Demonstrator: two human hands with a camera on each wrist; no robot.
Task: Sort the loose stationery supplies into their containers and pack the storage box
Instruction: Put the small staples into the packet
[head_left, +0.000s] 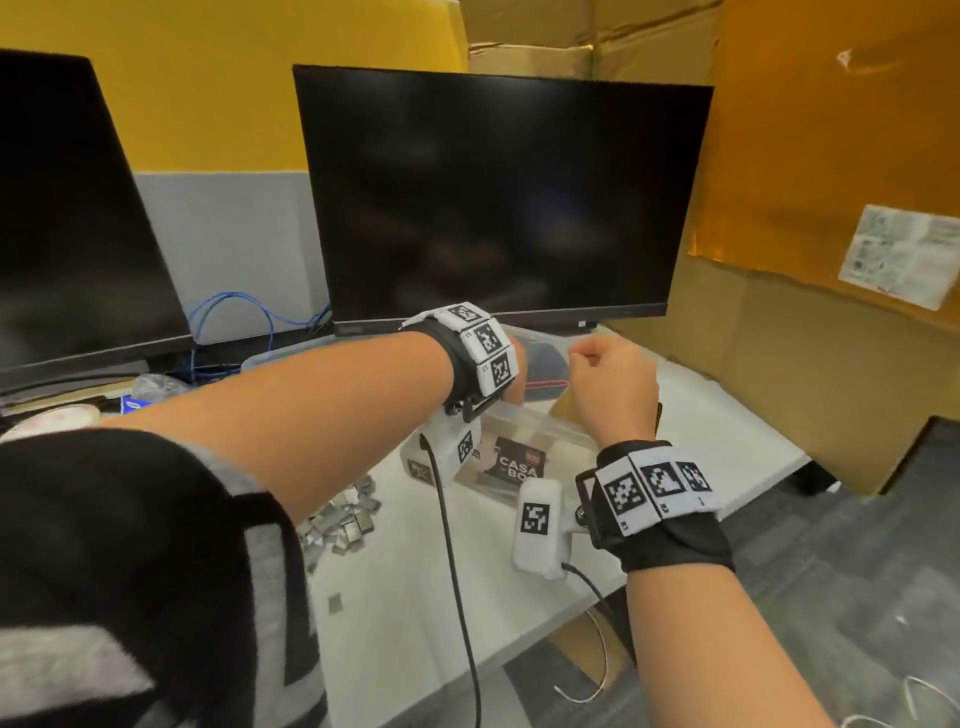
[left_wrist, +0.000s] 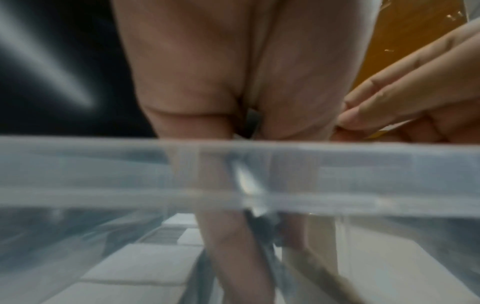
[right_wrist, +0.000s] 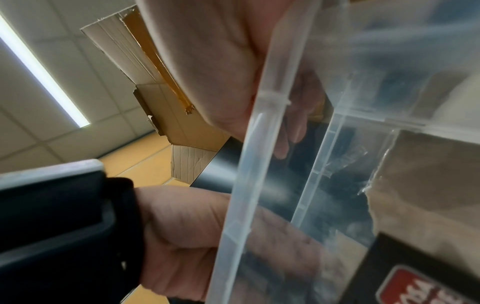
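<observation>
- Clear storage box (head_left: 537, 418) sits on the white worktop (head_left: 405, 634), just in front of the centre monitor (head_left: 498, 197). Lid off.
- Inside we see a dark packet (head_left: 521, 460) printed "CASA" against the near wall; other contents are blurred.
- Left hand (head_left: 519, 364) reaches over the near rim, fingers (left_wrist: 207, 72) pointing down into the box. Something dark sits between them. We can't tell if the left grip is grasping it or released.
- Right hand (head_left: 610, 384) hovers over the box's right end, fingers curled, forefinger tip meeting thumb. We can't tell whether that grip pinches anything.
- In the wrist views both hands are right at the box wall, close together.
- Heap of small metal pieces (head_left: 343, 519) lies loose on the worktop left of the box, partly under the left forearm; one stray piece (head_left: 335, 603) lies nearer us.
- Further out: second monitor (head_left: 78, 234) at left, blue cable (head_left: 234, 312) between the monitors, cardboard sheets (head_left: 831, 156) at right.
</observation>
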